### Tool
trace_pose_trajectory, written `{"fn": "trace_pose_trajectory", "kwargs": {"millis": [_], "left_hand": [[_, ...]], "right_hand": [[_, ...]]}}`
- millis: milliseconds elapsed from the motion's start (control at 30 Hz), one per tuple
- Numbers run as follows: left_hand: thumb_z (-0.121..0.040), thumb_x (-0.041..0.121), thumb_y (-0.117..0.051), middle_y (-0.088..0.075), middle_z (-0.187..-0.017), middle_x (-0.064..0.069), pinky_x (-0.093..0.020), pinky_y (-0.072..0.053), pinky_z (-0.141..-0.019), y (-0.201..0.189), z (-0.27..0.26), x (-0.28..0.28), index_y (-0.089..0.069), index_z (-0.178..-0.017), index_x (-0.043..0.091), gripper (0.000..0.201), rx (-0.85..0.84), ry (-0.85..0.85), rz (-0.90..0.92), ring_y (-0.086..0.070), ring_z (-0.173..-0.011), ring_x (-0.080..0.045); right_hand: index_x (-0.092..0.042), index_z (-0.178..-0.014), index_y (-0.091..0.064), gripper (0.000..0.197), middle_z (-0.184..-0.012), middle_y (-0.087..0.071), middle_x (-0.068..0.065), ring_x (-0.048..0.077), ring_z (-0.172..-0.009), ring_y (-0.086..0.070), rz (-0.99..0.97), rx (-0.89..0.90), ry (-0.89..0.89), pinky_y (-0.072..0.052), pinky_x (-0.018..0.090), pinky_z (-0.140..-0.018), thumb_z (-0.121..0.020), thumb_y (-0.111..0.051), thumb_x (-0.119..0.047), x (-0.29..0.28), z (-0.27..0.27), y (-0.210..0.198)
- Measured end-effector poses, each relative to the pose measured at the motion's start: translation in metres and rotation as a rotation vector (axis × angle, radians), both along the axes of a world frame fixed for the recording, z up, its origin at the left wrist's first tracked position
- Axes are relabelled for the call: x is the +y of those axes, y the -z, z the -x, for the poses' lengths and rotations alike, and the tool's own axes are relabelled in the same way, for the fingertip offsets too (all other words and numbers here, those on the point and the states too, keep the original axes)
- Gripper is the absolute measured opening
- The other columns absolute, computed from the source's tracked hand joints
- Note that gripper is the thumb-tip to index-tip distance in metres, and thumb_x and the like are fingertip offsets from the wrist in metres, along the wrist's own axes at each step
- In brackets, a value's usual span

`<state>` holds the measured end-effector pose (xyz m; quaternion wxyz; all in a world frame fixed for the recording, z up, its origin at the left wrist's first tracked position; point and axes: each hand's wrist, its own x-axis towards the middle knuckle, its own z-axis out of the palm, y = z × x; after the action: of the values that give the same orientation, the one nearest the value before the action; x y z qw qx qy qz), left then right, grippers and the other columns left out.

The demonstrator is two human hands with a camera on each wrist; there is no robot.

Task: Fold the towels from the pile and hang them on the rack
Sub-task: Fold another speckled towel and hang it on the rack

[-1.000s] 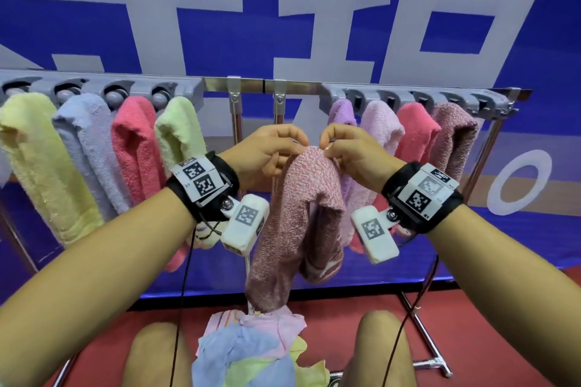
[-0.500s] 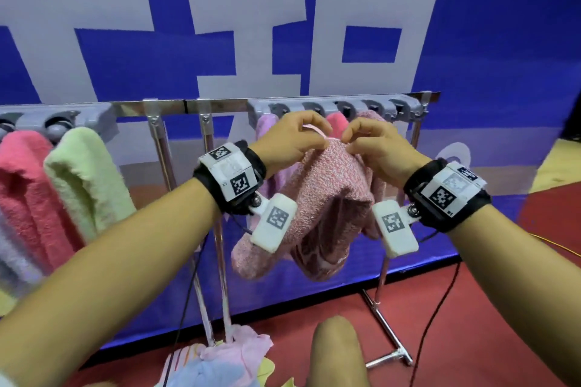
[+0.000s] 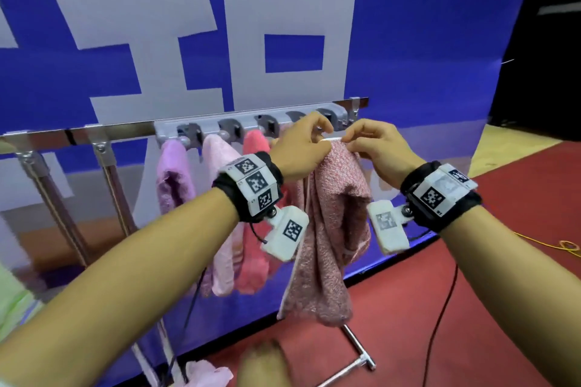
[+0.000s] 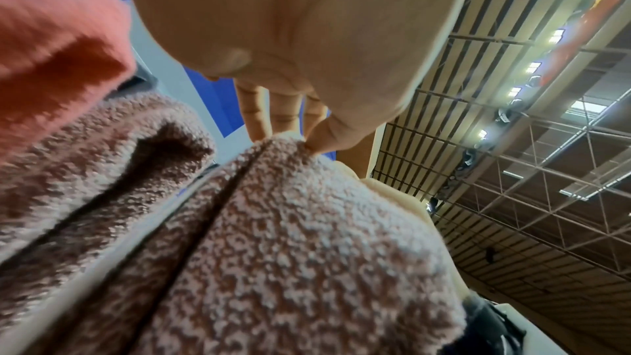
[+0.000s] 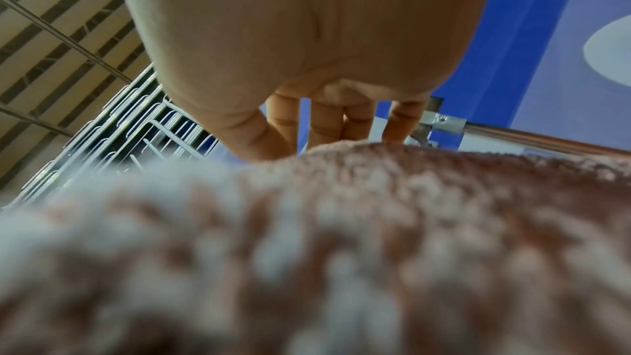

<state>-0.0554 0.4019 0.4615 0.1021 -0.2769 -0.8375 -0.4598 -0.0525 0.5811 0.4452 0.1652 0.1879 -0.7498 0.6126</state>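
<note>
Both hands pinch the white hanging loop (image 3: 333,139) atop the folded mottled pink towel (image 3: 327,229): left hand (image 3: 298,151) and right hand (image 3: 377,148), fingertips curled tight on it, towel dangling below at the right end of the rack (image 3: 261,118), beside the coral towel (image 3: 254,229). To hang well: keep loop stretched open, lift over the last hook (image 3: 330,115), release only once seated.
</note>
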Motion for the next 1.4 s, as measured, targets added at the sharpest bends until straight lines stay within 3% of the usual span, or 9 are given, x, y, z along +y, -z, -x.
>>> {"fn": "trace_pose_trajectory", "kwargs": {"millis": [100,333,467,600,733,967,1100,1233,1400], "left_hand": [[-0.077,0.032,-0.049,-0.061,-0.083,0.014,-0.05,-0.042,-0.092,-0.004,0.018,0.018,-0.049,-0.085,0.036,0.009,0.028,-0.113,0.08,-0.054,-0.073,-0.011],[-0.091,0.022,-0.043,-0.058,-0.078,0.019,-0.045,-0.036,-0.098,-0.007,0.066,0.035,-0.045,-0.097,0.036,0.016,0.057,-0.272,0.227,-0.056,-0.088,-0.02],[-0.087,0.023,-0.043,-0.055,-0.072,0.015,-0.044,-0.04,-0.086,-0.011,0.09,0.041,-0.045,-0.089,0.034,0.012,0.009,-0.259,0.199,-0.052,-0.075,-0.023],[-0.092,0.007,-0.045,-0.052,-0.075,0.003,-0.031,-0.036,-0.057,-0.016,0.114,0.047,-0.048,-0.098,0.025,0.019,-0.03,-0.246,0.133,-0.047,-0.063,-0.019],[-0.086,0.003,-0.042,-0.057,-0.082,-0.005,-0.034,-0.044,-0.063,-0.026,0.132,0.048,-0.048,-0.099,0.023,0.024,-0.033,-0.301,0.168,-0.055,-0.072,-0.028],[-0.07,0.023,-0.045,-0.064,-0.088,0.005,-0.051,-0.046,-0.095,-0.02,0.151,0.044,-0.054,-0.079,0.03,0.015,-0.042,-0.439,0.244,-0.064,-0.091,-0.028],[-0.082,0.015,-0.055,-0.059,-0.112,0.003,-0.042,-0.041,-0.093,-0.015,0.154,0.04,-0.059,-0.083,0.037,0.022,0.114,-0.448,0.296,-0.058,-0.102,-0.02],[-0.078,0.005,-0.055,-0.055,-0.071,0.013,-0.025,-0.039,-0.066,-0.015,0.143,0.036,-0.071,-0.087,0.026,0.028,0.146,-0.303,0.328,-0.055,-0.076,-0.02],[-0.065,0.025,-0.047,-0.07,-0.103,0.003,-0.039,-0.052,-0.089,-0.012,0.125,0.036,-0.067,-0.108,0.026,0.048,0.156,-0.237,0.506,-0.063,-0.099,-0.023]], "right_hand": [[-0.015,-0.072,-0.064,0.031,-0.073,-0.063,-0.001,0.011,-0.069,-0.055,-0.006,-0.008,0.041,-0.044,0.024,-0.07,-0.082,-0.056,0.014,0.014,0.02,-0.004],[-0.013,-0.072,-0.067,0.033,-0.072,-0.066,-0.002,0.002,-0.062,-0.059,-0.072,-0.051,0.065,-0.045,0.017,-0.064,-0.084,-0.055,0.015,0.028,0.07,-0.011],[-0.012,-0.072,-0.069,0.033,-0.069,-0.065,-0.003,0.001,-0.06,-0.057,-0.106,-0.049,0.082,-0.045,0.018,-0.064,-0.083,-0.055,0.016,0.03,0.097,-0.016],[-0.012,-0.072,-0.068,0.033,-0.064,-0.061,-0.001,-0.002,-0.049,-0.052,-0.154,-0.029,0.126,-0.041,0.014,-0.053,-0.083,-0.054,0.016,0.026,0.117,-0.02],[-0.001,-0.084,-0.069,0.021,-0.069,-0.062,0.004,-0.002,-0.046,-0.051,-0.193,-0.032,0.139,-0.041,0.013,-0.05,-0.086,-0.055,0.014,0.02,0.134,-0.022],[-0.039,-0.069,-0.072,0.027,-0.066,-0.071,-0.012,0.016,-0.076,-0.065,-0.435,-0.074,0.228,-0.05,0.05,-0.089,-0.07,-0.059,-0.016,0.011,0.17,-0.017],[-0.032,-0.078,-0.069,0.026,-0.074,-0.066,-0.013,0.017,-0.085,-0.054,-0.634,-0.057,0.406,-0.029,0.044,-0.094,-0.079,-0.053,-0.012,0.003,0.165,-0.021],[-0.03,-0.073,-0.059,0.025,-0.077,-0.056,-0.008,0.023,-0.098,-0.052,-0.927,0.058,0.441,-0.028,0.044,-0.089,-0.082,-0.045,-0.011,0.008,0.157,-0.017],[-0.031,-0.091,-0.075,0.04,-0.109,-0.063,-0.007,0.02,-0.109,-0.049,-0.77,0.269,0.434,-0.024,0.036,-0.081,-0.067,-0.045,-0.018,0.029,0.138,0.004]]}}
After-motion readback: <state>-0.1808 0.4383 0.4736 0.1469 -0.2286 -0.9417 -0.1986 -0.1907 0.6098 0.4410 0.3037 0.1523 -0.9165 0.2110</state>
